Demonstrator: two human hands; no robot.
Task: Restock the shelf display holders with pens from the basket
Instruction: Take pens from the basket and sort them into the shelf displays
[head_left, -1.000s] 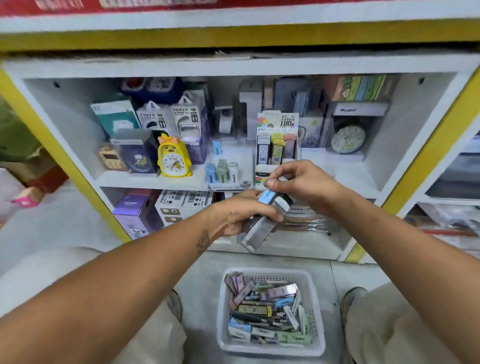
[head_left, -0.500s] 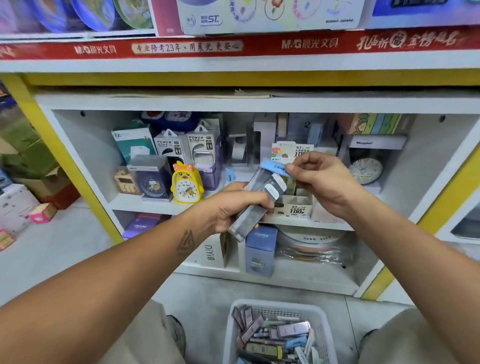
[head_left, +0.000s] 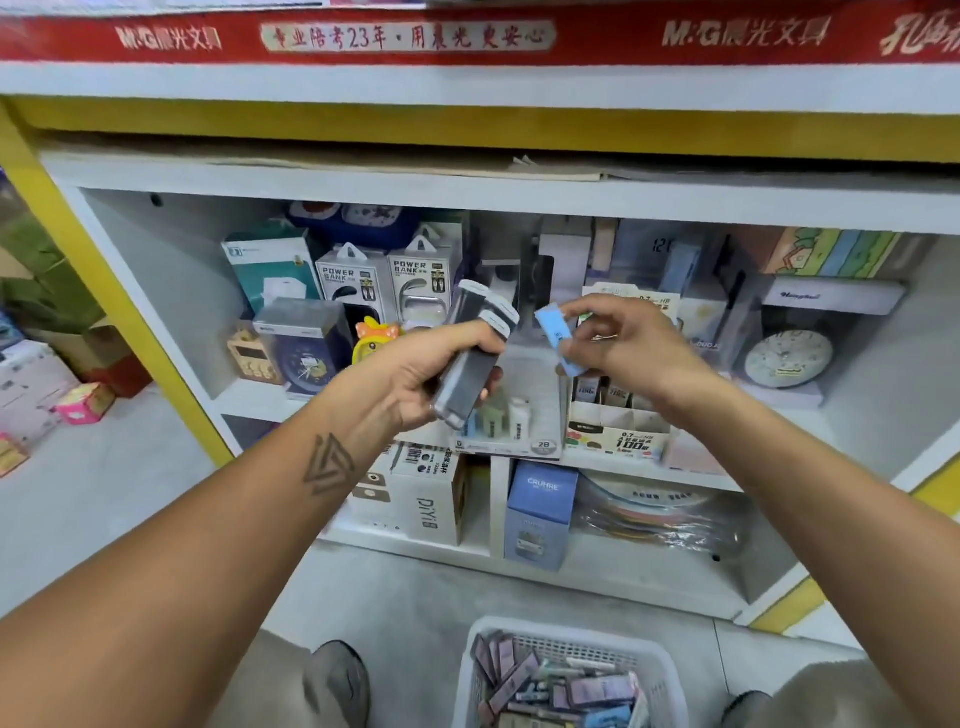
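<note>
Two hands meet in front of a white shelf (head_left: 519, 200) crowded with stationery stock. Left hand (head_left: 421, 376) has its fingers curled tight round a bunch of grey cases (head_left: 475, 358) with white caps, held tilted, caps up and to the right. Right hand (head_left: 628, 345) pinches a single blue case (head_left: 558, 338) between thumb and fingers, just beside the grey bunch but apart from it. Below and behind the right hand, a cardboard holder (head_left: 618, 436) stands on the middle shelf board, its front marked 0.7 and 100, with a few cases upright in its slots. Next to it on the left, a clear holder (head_left: 511, 421) marked 2B carries some small pale cases. Power bank boxes (head_left: 389, 280) and a yellow chick clock (head_left: 376, 338) sit further left on the same board, and a round white clock (head_left: 787, 358) stands at the right. On the grey floor at the bottom edge, a white basket (head_left: 571, 639) holds a loose heap of lilac, blue and grey cases, only partly in view. Across the top, a red banner (head_left: 415, 36) carries the M&G name.
</note>
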